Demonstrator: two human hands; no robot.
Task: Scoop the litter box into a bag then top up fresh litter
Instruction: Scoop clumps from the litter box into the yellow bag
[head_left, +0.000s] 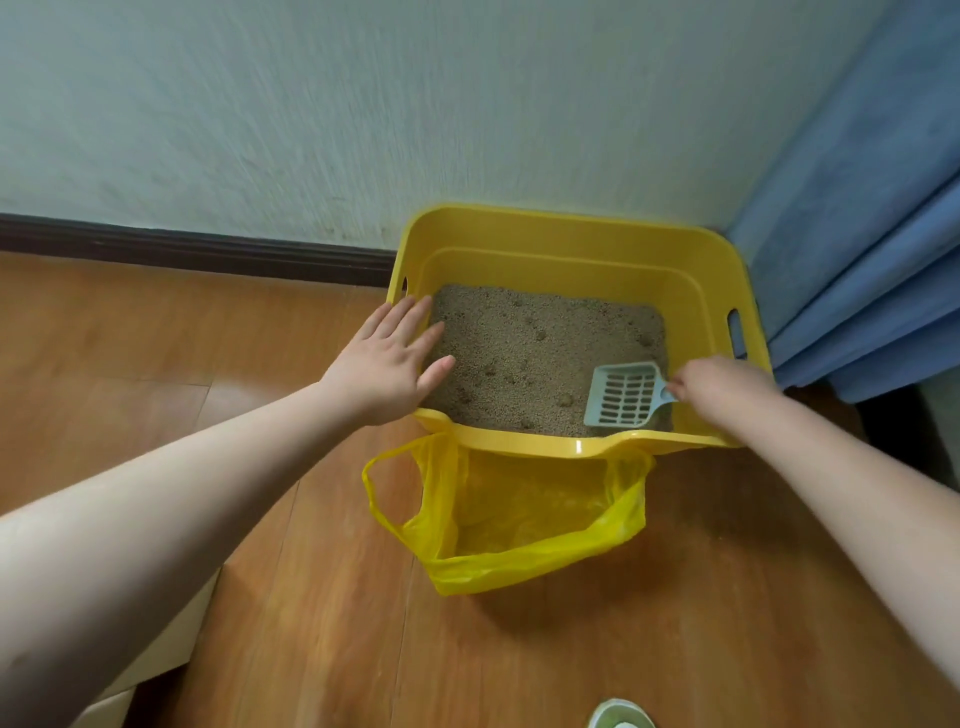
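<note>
— While the yellow litter box (576, 244) sits against the wall at about one o'clock from the frame's centre, where is the scoop?

— Inside it, at the box's four o'clock corner; the pale blue scoop (622, 396) lies on the litter (530, 353), its slotted blade toward eight o'clock and its handle running up toward two o'clock; so the long axis is that diagonal.

— Who holds it?

— The right hand (711, 382); its fingers are curled round the handle end, pinching it.

— And the left hand (387, 358)?

— Spread flat with straight fingers over the box's nine o'clock rim, fingertips pointing to about one o'clock above the litter; it grips nothing; whether it touches the rim I cannot tell.

— The bag?

— A yellow plastic bag (519, 525) lies on the wooden floor (675, 597) at the box's six o'clock side, mouth open and tucked under the near rim; one handle loop flops out toward nine o'clock.

— Anything else?

— Small clumps dot the litter; a blue curtain (857, 234) hangs at three o'clock.
</note>
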